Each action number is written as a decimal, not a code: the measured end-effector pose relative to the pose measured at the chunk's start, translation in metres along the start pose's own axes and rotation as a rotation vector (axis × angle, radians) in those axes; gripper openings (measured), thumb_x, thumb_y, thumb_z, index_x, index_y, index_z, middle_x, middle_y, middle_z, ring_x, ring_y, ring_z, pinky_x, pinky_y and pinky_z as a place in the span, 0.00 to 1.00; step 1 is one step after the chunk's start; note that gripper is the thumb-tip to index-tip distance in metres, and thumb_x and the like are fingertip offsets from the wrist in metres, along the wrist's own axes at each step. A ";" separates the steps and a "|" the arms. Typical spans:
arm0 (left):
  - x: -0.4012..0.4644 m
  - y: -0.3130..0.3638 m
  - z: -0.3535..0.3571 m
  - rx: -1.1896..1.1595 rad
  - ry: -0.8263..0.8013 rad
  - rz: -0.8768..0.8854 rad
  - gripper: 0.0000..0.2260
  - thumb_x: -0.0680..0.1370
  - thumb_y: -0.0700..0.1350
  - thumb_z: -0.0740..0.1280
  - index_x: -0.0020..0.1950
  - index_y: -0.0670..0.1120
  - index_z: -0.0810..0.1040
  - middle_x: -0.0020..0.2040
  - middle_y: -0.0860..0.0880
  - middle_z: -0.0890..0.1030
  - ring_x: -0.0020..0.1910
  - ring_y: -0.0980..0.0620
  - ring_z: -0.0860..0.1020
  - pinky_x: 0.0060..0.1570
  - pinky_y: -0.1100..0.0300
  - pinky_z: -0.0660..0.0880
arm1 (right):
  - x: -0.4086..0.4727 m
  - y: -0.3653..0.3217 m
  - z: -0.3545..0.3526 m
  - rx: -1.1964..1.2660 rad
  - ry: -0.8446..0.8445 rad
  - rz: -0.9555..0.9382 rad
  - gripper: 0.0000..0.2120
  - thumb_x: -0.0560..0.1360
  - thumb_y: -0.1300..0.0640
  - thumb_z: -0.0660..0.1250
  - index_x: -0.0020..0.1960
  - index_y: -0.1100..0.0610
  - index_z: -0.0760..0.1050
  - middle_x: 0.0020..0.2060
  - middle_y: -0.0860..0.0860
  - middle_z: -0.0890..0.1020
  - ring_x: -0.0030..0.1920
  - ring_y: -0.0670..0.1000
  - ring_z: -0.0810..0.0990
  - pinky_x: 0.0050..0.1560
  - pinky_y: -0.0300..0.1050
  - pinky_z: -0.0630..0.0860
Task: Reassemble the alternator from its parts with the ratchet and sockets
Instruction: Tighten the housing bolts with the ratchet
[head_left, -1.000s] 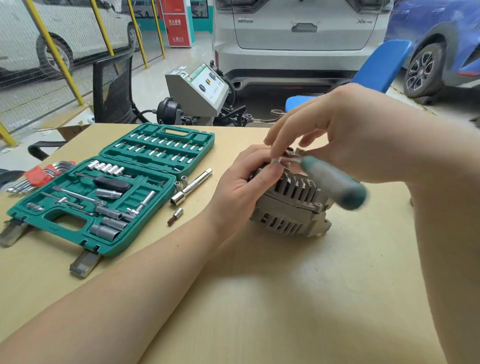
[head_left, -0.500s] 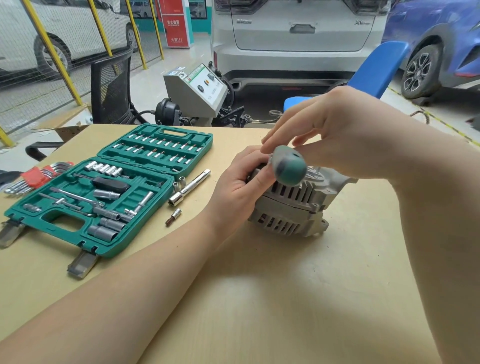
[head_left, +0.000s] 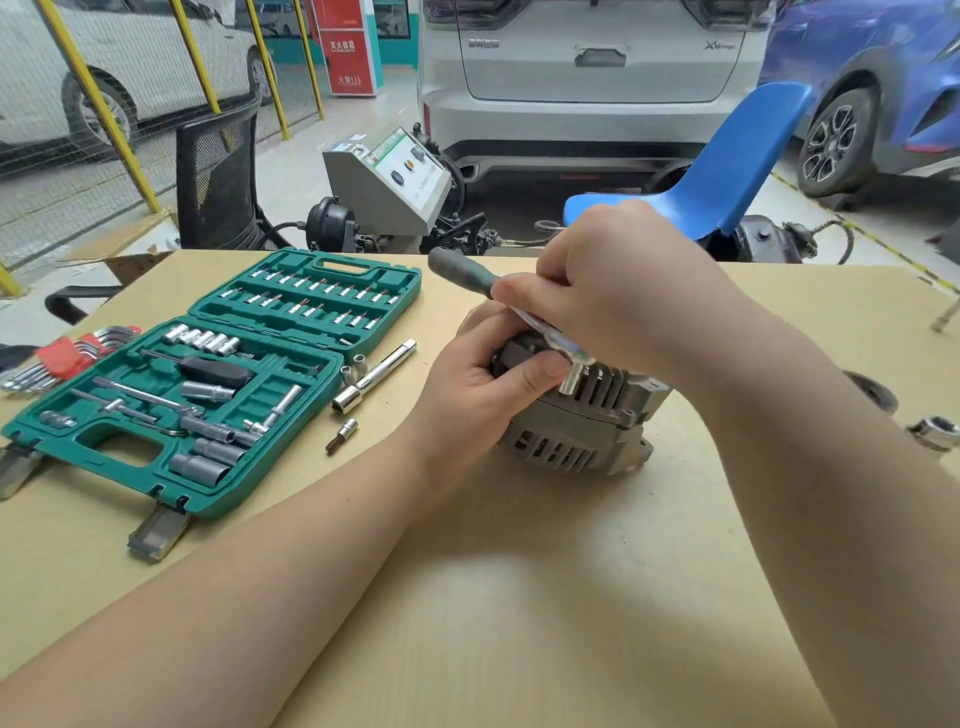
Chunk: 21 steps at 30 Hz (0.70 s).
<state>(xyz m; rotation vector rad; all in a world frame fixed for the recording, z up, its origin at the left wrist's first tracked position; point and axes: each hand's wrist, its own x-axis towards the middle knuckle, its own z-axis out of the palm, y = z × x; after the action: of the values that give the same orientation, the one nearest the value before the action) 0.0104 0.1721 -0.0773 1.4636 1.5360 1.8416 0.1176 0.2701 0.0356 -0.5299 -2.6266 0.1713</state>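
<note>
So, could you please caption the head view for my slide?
Left hand steadies the alternator while right hand works the ratchet.

A pale wooden worktop (head_left: 519, 597) carries an open green socket case (head_left: 208, 395) at the left, with red-holdered hex keys (head_left: 62, 358) just beyond its left edge. Right of the case lie a long chrome extension (head_left: 375, 375), two small sockets (head_left: 353, 366) and a bit (head_left: 342, 435). The grey alternator (head_left: 582, 431) sits mid-worktop, and a chrome socket (head_left: 935, 431) lies near the right edge.

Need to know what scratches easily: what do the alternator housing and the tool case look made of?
Alternator housing: seemingly cast aluminium, judging by its dull grey, slightly rough, slotted surface. Tool case: likely moulded plastic, being uniform matte green with shaped recesses.
</note>
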 end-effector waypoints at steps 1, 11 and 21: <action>0.000 0.001 0.000 0.007 0.008 -0.004 0.09 0.77 0.60 0.72 0.56 0.71 0.84 0.57 0.60 0.81 0.62 0.50 0.78 0.66 0.49 0.74 | 0.000 0.001 0.000 -0.009 -0.001 -0.004 0.30 0.78 0.37 0.66 0.24 0.53 0.66 0.21 0.49 0.67 0.27 0.52 0.69 0.29 0.42 0.59; -0.001 0.004 -0.001 0.006 0.002 0.009 0.12 0.75 0.59 0.76 0.58 0.65 0.83 0.57 0.56 0.81 0.61 0.51 0.79 0.62 0.50 0.77 | -0.003 0.004 -0.006 0.064 -0.037 -0.040 0.15 0.73 0.42 0.71 0.32 0.48 0.77 0.30 0.45 0.78 0.33 0.46 0.77 0.31 0.44 0.71; 0.001 0.004 0.001 0.112 0.004 0.016 0.10 0.82 0.62 0.66 0.61 0.66 0.83 0.64 0.63 0.80 0.71 0.51 0.75 0.70 0.54 0.70 | -0.002 0.004 0.000 0.099 0.165 -0.218 0.14 0.78 0.41 0.68 0.45 0.51 0.75 0.37 0.44 0.76 0.38 0.49 0.73 0.39 0.50 0.74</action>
<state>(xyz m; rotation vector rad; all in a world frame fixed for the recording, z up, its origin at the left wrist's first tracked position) 0.0123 0.1717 -0.0738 1.5254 1.6581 1.7947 0.1213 0.2730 0.0342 -0.2119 -2.4774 0.1790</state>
